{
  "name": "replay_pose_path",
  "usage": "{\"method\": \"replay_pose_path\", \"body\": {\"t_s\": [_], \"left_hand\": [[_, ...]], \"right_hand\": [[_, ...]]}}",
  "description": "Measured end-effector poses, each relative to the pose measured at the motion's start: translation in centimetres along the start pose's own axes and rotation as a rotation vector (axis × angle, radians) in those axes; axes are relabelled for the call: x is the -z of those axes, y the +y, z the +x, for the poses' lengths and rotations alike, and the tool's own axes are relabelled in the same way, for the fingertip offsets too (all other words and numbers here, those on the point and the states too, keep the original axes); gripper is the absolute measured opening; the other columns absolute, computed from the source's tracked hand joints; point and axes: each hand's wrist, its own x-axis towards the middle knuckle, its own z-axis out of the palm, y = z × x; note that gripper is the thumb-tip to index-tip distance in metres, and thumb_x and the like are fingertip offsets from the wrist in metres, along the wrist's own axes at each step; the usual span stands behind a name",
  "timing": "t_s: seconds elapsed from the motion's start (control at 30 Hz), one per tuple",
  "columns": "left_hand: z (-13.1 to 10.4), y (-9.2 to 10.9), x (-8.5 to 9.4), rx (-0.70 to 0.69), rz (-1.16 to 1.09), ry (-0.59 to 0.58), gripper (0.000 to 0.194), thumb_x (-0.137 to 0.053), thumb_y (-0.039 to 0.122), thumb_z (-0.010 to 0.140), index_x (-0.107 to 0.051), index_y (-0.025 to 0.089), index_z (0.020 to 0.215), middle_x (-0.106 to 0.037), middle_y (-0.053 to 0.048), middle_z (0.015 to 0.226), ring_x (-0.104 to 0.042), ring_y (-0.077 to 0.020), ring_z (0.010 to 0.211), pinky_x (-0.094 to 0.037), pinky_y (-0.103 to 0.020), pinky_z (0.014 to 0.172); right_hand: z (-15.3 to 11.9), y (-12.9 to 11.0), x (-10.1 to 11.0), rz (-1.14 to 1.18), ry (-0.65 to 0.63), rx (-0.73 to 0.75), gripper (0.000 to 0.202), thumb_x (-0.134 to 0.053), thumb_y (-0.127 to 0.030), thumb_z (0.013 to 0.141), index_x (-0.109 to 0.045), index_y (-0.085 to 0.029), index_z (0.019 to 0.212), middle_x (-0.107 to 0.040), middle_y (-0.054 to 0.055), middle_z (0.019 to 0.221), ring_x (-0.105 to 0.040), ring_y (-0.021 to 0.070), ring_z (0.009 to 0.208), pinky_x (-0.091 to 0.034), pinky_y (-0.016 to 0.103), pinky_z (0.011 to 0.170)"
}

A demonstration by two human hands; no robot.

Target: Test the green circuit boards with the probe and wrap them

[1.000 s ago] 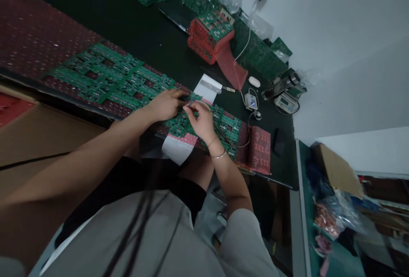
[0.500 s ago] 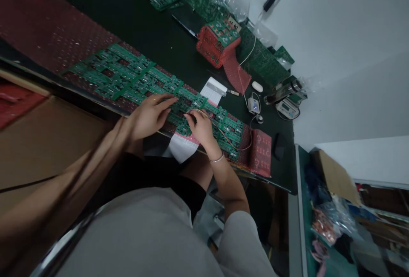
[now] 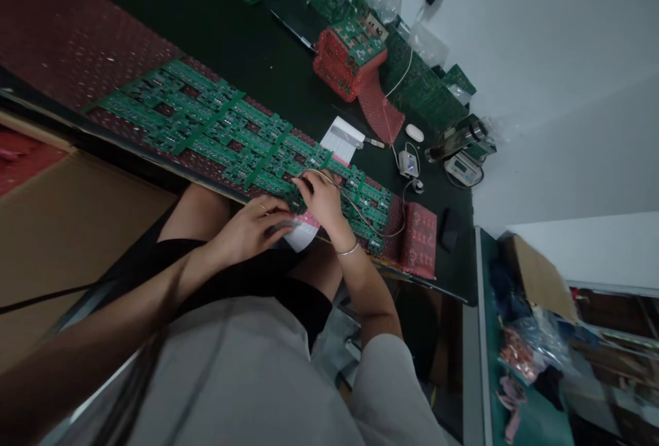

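Observation:
Green circuit boards (image 3: pixel 206 116) lie in a row on red bubble wrap (image 3: pixel 110 51) along the table's front edge. My left hand (image 3: pixel 257 223), with a ring, is at that edge, its fingers and thumb pinched on the corner of a white paper sheet (image 3: pixel 302 235) that hangs over the edge. Over the boards my right hand (image 3: pixel 318 195), wearing a bracelet, has its thumb and fingertips closed at the end of a thin cable (image 3: pixel 357 209). What the right fingertips hold is too small to make out.
A red-wrapped stack of boards (image 3: pixel 342 62), a pen (image 3: pixel 292 29), a small meter (image 3: pixel 409 163), a white oval case (image 3: pixel 414 132) and a glass bottle (image 3: pixel 458 142) stand farther back. A folded red bubble-wrap piece (image 3: pixel 419 240) lies at the right end.
My left hand has moved right and toward the table edge, from open above the boards to closed at the white paper. My right hand has barely moved.

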Motion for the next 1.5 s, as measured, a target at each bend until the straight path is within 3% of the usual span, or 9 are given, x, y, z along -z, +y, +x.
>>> {"method": "replay_pose_path", "body": {"t_s": [0.17,0.47,0.63,0.8,0.9,1.07,1.27,1.4,1.5], "left_hand": [[0.2,-0.3,-1.3,-0.044,0.011,-0.056,0.024,-0.057,0.034,0.106,-0.08,0.026,0.106,-0.074,-0.009,0.108,-0.068,-0.0236,0.101,-0.058,-0.039,0.091],[0.3,-0.2,-1.7,-0.054,-0.01,0.01,0.026,-0.056,0.029,0.106,-0.078,0.024,0.093,-0.075,-0.008,0.102,-0.068,-0.0218,0.095,-0.057,-0.038,0.086],[0.5,0.2,-0.6,0.025,-0.012,-0.063,0.029,-0.051,0.032,0.106,-0.076,0.025,0.092,-0.074,-0.009,0.106,-0.066,-0.0241,0.1,-0.057,-0.042,0.091],[2.4,-1.5,1.8,0.114,0.072,0.014,0.032,-0.048,0.042,0.107,-0.073,0.026,0.095,-0.071,-0.007,0.115,-0.063,-0.0256,0.11,-0.054,-0.047,0.104],[3.7,-2.5,2.5,0.12,0.134,-0.055,0.035,-0.046,0.041,0.105,-0.074,0.025,0.092,-0.071,-0.007,0.118,-0.061,-0.0274,0.113,-0.051,-0.05,0.107],[4.6,-3.2,1.9,0.125,0.174,-0.17,0.03,-0.05,0.039,0.101,-0.075,0.027,0.091,-0.071,-0.008,0.121,-0.059,-0.031,0.116,-0.049,-0.052,0.104],[5.2,-2.9,1.1,0.151,0.241,-0.145,0.027,-0.054,0.033,0.098,-0.075,0.022,0.085,-0.071,-0.009,0.116,-0.059,-0.0313,0.111,-0.051,-0.052,0.095],[4.7,-1.9,1.4,0.123,0.361,-0.131,0.03,-0.051,0.031,0.1,-0.079,0.022,0.102,-0.072,-0.012,0.12,-0.061,-0.0351,0.114,-0.052,-0.054,0.091],[3.3,-0.9,1.5,0.025,0.393,-0.151,0.037,-0.044,0.033,0.107,-0.079,0.023,0.114,-0.074,-0.012,0.125,-0.063,-0.0353,0.12,-0.054,-0.052,0.092]], "right_hand": [[0.1,0.1,-0.3,0.014,0.025,-0.001,0.034,-0.055,-0.051,0.11,-0.07,-0.024,0.096,-0.078,0.006,0.102,-0.068,0.0236,0.104,-0.052,0.038,0.1],[0.0,0.3,-0.8,0.011,0.037,-0.012,0.027,-0.057,-0.044,0.11,-0.068,-0.024,0.097,-0.077,0.006,0.102,-0.069,0.0227,0.103,-0.051,0.037,0.101],[-0.1,0.4,-1.1,0.002,0.044,-0.023,0.027,-0.058,-0.045,0.11,-0.068,-0.024,0.096,-0.076,0.006,0.101,-0.069,0.0234,0.104,-0.052,0.037,0.101],[-0.1,0.5,-1.5,0.022,0.032,-0.037,0.031,-0.057,-0.05,0.11,-0.069,-0.024,0.098,-0.076,0.007,0.102,-0.069,0.0249,0.107,-0.053,0.039,0.103],[-0.1,0.6,-1.5,0.031,0.054,-0.02,0.031,-0.057,-0.05,0.11,-0.069,-0.024,0.097,-0.076,0.007,0.1,-0.07,0.0247,0.105,-0.053,0.039,0.103],[-0.2,0.6,-1.4,0.018,0.064,0.005,0.029,-0.056,-0.048,0.11,-0.069,-0.025,0.099,-0.076,0.007,0.102,-0.07,0.0242,0.106,-0.054,0.039,0.101],[-0.2,0.6,-1.4,0.021,0.034,-0.023,0.03,-0.055,-0.048,0.111,-0.07,-0.023,0.102,-0.077,0.008,0.105,-0.069,0.025,0.106,-0.053,0.04,0.102],[-0.2,0.5,-1.4,0.035,0.038,-0.019,0.028,-0.055,-0.046,0.111,-0.07,-0.024,0.101,-0.077,0.008,0.105,-0.07,0.0246,0.107,-0.053,0.04,0.104],[-0.2,0.1,-0.9,0.039,0.025,-0.031,0.028,-0.059,-0.047,0.109,-0.07,-0.023,0.101,-0.077,0.008,0.104,-0.07,0.0249,0.107,-0.053,0.039,0.103]]}}
